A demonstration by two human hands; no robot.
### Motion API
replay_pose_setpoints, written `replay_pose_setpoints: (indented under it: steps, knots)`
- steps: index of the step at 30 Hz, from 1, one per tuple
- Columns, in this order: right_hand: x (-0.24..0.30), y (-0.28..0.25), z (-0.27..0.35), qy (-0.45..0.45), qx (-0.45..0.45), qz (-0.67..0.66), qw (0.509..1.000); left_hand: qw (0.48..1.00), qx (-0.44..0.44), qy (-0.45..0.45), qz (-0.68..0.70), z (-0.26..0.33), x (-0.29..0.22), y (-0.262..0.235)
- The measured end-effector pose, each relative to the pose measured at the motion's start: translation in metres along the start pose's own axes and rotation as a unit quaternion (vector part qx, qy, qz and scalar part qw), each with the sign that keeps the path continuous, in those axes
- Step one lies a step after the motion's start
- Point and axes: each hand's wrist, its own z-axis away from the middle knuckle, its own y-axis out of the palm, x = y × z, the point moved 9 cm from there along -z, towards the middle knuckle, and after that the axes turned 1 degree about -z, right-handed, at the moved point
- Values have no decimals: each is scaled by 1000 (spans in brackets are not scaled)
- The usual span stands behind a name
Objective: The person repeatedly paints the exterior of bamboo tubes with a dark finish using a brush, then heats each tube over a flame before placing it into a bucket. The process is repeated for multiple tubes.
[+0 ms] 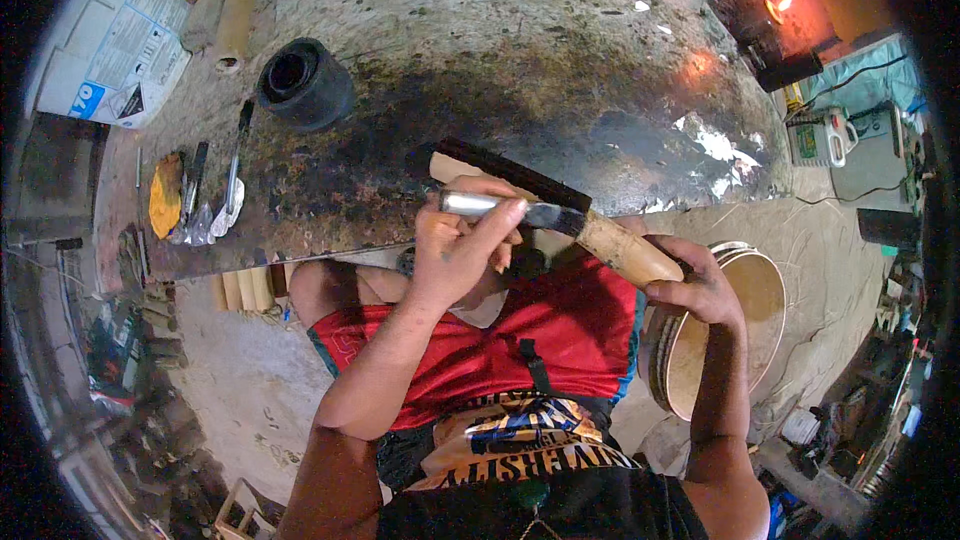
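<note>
My left hand [460,245] is closed around a paintbrush [470,203] with a silvery handle or ferrule. Its dark bristles lie against a long, pale, rounded piece [625,252] that looks like bamboo. A dark, wet-looking coating covers much of the piece's upper side; its near right end is bare and tan. That end is gripped by my right hand [700,282], with the thumb on the near side. The piece slants from upper left to lower right above the table's front edge and my red shorts [500,340]. My left fingers partly hide its underside.
A black round pot [330,100] stands on the stained table [450,30]. Knives [195,175] and a yellow cloth-like thing [166,195] lie left, near a white container [110,40]. Dark tubes line the back; a small flame [780,8] burns far right. Round tubs [755,310] stand beside my right forearm.
</note>
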Motion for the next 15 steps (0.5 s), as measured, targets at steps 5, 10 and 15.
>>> replay_pose_setpoints:
  steps: [5,10,15]
  knots:
    - [-7,-1,-4,14,3,-6,1000,995,-90,16,-28,-12,-6,-60]
    - [-8,-1,-6,40,-5,0,999,979,-194,41,-52,-26,-31,-130]
    - [22,14,-5,-60,62,-60,994,973,-210,70,-59,-19,-46,-124]
